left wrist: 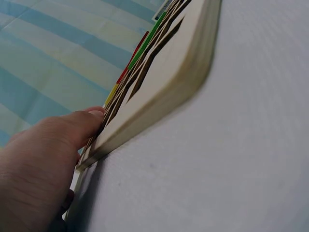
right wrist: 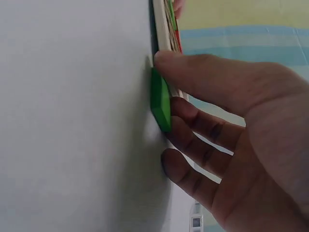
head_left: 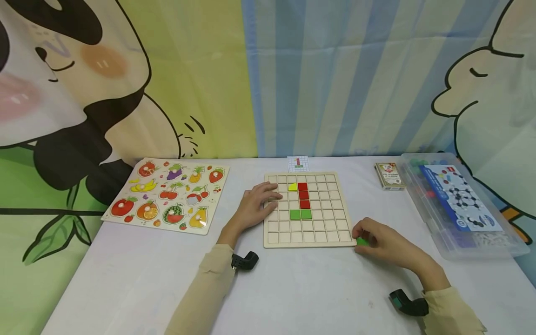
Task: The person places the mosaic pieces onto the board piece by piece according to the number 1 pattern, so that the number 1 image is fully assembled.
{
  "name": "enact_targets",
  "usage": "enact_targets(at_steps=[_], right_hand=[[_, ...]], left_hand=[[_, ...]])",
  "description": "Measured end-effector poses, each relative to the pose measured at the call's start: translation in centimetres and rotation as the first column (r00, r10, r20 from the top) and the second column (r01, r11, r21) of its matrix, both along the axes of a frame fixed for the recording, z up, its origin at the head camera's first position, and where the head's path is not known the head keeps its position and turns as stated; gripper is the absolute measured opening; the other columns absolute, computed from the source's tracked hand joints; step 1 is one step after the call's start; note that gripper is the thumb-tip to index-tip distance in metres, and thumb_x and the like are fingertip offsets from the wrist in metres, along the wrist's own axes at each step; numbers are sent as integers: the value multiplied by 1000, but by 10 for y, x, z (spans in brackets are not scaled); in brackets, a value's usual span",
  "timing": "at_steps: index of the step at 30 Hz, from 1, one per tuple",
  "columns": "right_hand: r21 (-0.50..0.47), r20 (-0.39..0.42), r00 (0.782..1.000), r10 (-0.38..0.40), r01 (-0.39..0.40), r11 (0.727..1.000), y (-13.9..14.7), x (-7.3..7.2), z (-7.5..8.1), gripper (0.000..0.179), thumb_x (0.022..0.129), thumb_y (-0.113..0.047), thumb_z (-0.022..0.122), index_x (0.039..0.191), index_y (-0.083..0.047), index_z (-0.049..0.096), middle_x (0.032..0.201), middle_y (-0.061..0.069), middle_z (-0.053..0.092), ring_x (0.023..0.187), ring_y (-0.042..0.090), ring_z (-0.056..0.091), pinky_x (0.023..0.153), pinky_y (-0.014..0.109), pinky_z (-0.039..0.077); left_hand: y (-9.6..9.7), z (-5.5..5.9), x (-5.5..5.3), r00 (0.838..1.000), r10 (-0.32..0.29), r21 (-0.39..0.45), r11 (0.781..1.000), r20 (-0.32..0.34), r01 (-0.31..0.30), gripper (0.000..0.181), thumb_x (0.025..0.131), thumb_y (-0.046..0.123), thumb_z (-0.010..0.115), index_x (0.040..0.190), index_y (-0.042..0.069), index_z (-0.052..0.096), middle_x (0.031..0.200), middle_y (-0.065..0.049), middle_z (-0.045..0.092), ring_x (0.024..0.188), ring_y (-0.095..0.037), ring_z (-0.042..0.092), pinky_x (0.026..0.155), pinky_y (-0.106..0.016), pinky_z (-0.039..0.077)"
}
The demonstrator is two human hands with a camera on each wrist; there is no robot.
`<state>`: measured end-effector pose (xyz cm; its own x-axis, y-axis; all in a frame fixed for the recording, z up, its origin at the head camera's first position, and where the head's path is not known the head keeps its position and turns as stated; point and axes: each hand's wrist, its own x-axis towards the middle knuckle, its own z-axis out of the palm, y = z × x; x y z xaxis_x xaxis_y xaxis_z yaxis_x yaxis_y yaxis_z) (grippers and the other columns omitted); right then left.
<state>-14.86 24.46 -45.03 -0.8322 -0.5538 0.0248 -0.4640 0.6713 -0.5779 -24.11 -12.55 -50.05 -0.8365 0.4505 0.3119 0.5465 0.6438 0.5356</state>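
A wooden grid board (head_left: pixel 326 238) lies on the white table. On it are a column of red tiles (head_left: pixel 304 204), a yellow tile (head_left: pixel 292 187) to the left of the top one, and two green tiles (head_left: pixel 295 214) side by side below. My left hand (head_left: pixel 253 204) rests on the board's left edge with fingers loosely spread. At the lower right corner of the board, my right hand (head_left: pixel 385 239) pinches a loose green tile (right wrist: pixel 161 100) between thumb and fingers. The right wrist view shows that tile low over the table.
Behind the board lies a small pattern card (head_left: pixel 298 163). A fruit puzzle board (head_left: pixel 169 195) is at the left. To the right are a playing-card box (head_left: pixel 390 176) and a clear plastic case (head_left: pixel 460 244) with a blue molecule-printed sheet (head_left: pixel 462 197).
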Motion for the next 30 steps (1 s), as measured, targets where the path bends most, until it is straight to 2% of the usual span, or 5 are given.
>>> enact_targets(at_steps=[4, 8, 15, 23, 30], right_hand=[[21, -45, 999, 3, -2, 1000, -1, 7, 1, 28, 78, -17, 77, 96, -20, 56, 89, -10, 52, 76, 3, 48, 65, 20, 42], [56, -100, 995, 21, -15, 998, -2, 11, 3, 27, 77, -13, 76, 91, -23, 55, 87, -11, 51, 75, 0, 47, 65, 19, 42], [60, -65, 996, 55, -51, 997, 0, 13, 5, 28, 78, -11, 74, 91, -25, 54, 88, -12, 50, 74, -2, 46, 65, 18, 41], [5, -103, 993, 51, -51, 999, -10, 7, 9, 27, 78, -10, 75, 93, -23, 56, 92, -12, 53, 78, 1, 51, 68, 22, 46], [-30, -149, 987, 60, -66, 997, -21, -3, 10, 24, 80, -10, 74, 93, -21, 57, 93, -11, 54, 78, 4, 52, 68, 23, 46]], left_hand=[[1, 0, -1, 999, 25, -14, 1000, -42, -26, 21, 92, 29, 60, 111, 26, 68, 138, -1, 51, 134, -24, 38, 93, -47, 33], [2, 1, -2, 995, 58, -7, 998, -79, -58, 18, 91, 26, 61, 107, 27, 69, 133, -3, 53, 124, -28, 43, 96, -49, 35], [2, 2, -2, 995, 70, 11, 998, -76, -69, 16, 91, 24, 62, 104, 25, 71, 128, -3, 55, 112, -26, 46, 92, -46, 36], [2, 0, -2, 994, 82, 8, 997, -73, -82, 16, 90, 25, 62, 104, 26, 71, 126, -1, 56, 103, -24, 49, 86, -44, 37], [4, -4, -1, 994, 78, 2, 997, -74, -78, 16, 90, 26, 63, 104, 26, 71, 123, -1, 57, 102, -23, 50, 86, -43, 38]])
